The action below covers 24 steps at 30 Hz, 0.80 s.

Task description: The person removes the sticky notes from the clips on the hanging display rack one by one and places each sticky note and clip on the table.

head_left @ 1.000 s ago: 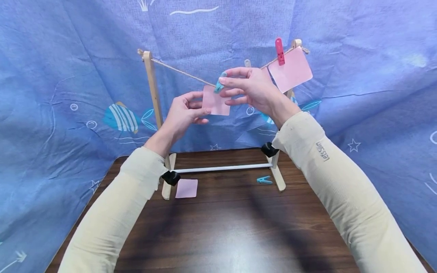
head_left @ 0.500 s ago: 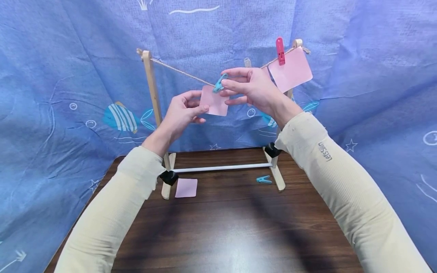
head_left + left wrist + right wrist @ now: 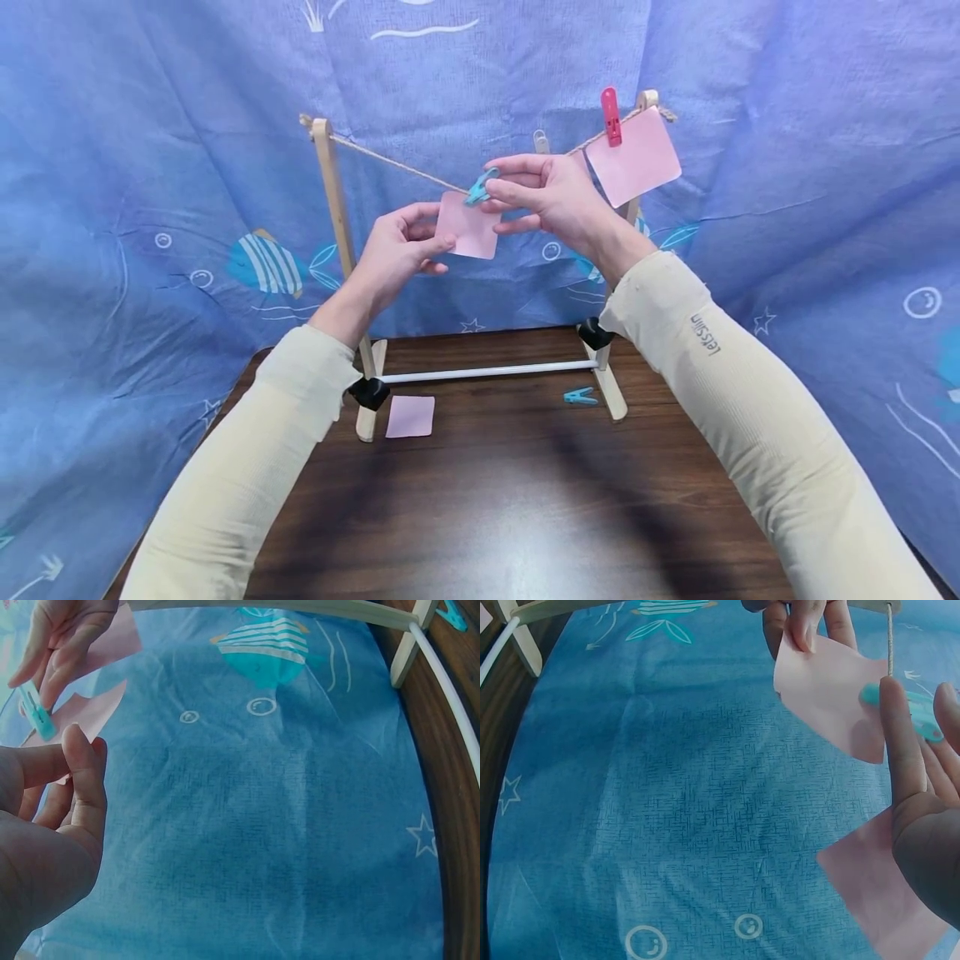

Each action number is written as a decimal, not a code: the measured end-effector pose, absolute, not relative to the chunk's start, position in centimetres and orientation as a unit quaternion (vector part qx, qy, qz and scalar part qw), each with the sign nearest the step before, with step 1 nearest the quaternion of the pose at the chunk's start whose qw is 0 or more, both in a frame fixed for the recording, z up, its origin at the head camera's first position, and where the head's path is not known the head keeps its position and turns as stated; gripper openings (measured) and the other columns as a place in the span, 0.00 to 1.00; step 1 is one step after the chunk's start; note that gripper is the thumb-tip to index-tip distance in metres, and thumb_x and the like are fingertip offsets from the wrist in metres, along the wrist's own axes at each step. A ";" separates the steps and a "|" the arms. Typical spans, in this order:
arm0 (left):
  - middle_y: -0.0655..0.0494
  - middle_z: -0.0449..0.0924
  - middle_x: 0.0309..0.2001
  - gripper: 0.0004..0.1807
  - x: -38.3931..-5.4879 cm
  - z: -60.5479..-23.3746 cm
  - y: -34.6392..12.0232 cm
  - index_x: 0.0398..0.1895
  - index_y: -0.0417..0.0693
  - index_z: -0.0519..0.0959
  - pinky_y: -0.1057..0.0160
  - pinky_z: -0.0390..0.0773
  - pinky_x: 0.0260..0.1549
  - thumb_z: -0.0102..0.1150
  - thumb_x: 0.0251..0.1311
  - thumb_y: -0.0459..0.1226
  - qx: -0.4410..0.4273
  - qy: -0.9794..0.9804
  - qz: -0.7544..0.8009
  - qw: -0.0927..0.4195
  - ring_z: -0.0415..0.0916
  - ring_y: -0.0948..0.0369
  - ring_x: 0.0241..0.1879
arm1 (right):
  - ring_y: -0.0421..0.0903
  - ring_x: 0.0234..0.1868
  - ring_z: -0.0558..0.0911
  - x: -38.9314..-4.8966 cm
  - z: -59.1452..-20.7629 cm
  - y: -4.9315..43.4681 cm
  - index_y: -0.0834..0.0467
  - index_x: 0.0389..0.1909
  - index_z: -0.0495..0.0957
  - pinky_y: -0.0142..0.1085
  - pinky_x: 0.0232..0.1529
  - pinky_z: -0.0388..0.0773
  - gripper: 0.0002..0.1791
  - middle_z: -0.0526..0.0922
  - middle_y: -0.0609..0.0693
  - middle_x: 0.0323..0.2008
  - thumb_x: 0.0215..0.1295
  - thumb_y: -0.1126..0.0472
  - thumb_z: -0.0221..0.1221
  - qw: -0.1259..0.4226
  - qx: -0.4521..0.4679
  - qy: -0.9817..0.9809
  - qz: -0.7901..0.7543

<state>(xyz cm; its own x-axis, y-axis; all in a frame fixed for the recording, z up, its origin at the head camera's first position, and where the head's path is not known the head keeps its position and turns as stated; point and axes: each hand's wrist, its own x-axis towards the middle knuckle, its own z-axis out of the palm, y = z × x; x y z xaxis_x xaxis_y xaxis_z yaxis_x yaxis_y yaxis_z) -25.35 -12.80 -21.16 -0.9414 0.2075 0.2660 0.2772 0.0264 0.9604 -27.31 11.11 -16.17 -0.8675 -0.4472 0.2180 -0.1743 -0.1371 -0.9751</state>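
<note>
In the head view, a pink square of paper (image 3: pixel 469 233) is at the low middle of the rope (image 3: pixel 401 167). My left hand (image 3: pixel 397 248) pinches its left edge between thumb and fingers. A light-blue clothespin (image 3: pixel 477 188) sits tilted at the paper's top edge, by the rope. My right hand (image 3: pixel 562 200) pinches its upper end. The left wrist view shows the clothespin (image 3: pixel 37 716) pointing down onto the curved paper (image 3: pixel 90 712). From the right wrist, the paper (image 3: pixel 829 694) bends beside the rope (image 3: pixel 890 645), and fingers partly cover the clothespin (image 3: pixel 922 720).
A red clothespin (image 3: pixel 611 118) holds another pink paper (image 3: pixel 637 158) near the right post. A white clothespin (image 3: pixel 541 142) is on the rope behind my right hand. On the table (image 3: pixel 480 483) lie a pink square (image 3: pixel 410 417) and a blue clothespin (image 3: pixel 581 396), near the white bar (image 3: pixel 487 372).
The held paper and my left hand have shifted slightly left. The blue clothespin in my right hand leans over a little more. Both hands keep their hold.
</note>
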 end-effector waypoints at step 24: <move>0.46 0.85 0.43 0.19 -25.8 -21.0 -13.2 0.58 0.41 0.80 0.65 0.84 0.27 0.67 0.64 0.29 -0.194 -0.710 -0.676 0.035 0.82 0.56 0.37 | 0.52 0.40 0.89 -27.4 -16.5 10.1 0.70 0.53 0.81 0.43 0.36 0.86 0.18 0.89 0.59 0.41 0.67 0.63 0.66 -0.013 -0.268 0.650 -0.711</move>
<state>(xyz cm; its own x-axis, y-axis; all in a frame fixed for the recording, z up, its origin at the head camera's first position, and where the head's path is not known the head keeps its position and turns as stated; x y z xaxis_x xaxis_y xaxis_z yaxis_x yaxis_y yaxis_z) -25.80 -13.20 -21.04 -0.9222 0.2278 0.3125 0.3233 0.0106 0.9462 -27.44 10.06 -16.55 -0.8563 -0.3293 0.3979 -0.3666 -0.1550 -0.9174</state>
